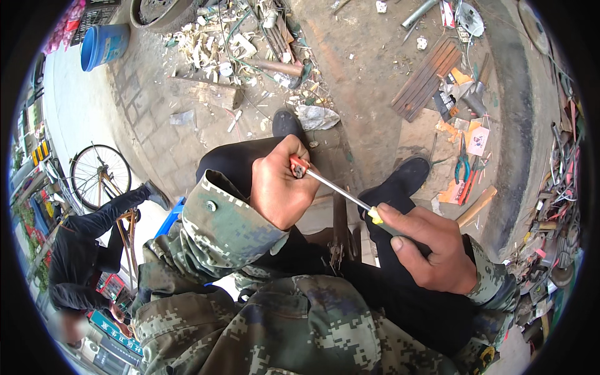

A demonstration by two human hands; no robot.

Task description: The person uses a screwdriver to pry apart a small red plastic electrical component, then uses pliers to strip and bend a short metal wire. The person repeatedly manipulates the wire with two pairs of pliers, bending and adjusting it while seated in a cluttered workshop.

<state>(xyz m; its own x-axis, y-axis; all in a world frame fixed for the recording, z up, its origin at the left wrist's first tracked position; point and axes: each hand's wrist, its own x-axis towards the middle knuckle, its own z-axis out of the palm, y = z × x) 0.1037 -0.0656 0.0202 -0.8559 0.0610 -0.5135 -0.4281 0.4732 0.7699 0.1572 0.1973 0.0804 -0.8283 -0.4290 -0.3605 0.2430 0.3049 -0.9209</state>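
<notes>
My left hand (pixel 284 181) is closed round a small red piece (pixel 299 166), most of it hidden by the fingers. My right hand (pixel 431 247) grips the handle of a screwdriver (pixel 337 189) with a yellow collar and a thin metal shaft. The shaft slants up and left from the right hand, and its far end meets the red piece at my left fist. How the tip sits there is hidden. Both hands are above my knees, in front of my camouflage jacket. On the ground to the right lie pliers with blue handles (pixel 462 167) and a red-handled tool (pixel 467 187).
Brown wooden slats (pixel 426 78) lie at the far right, near orange paper scraps (pixel 447 128). Ahead are wood chips (pixel 209 47) and a short log (pixel 209 94). A blue bucket (pixel 103 47) stands far left. A person (pixel 84 256) and a bicycle wheel (pixel 100 177) are at left; piled tools (pixel 556 231) line the right.
</notes>
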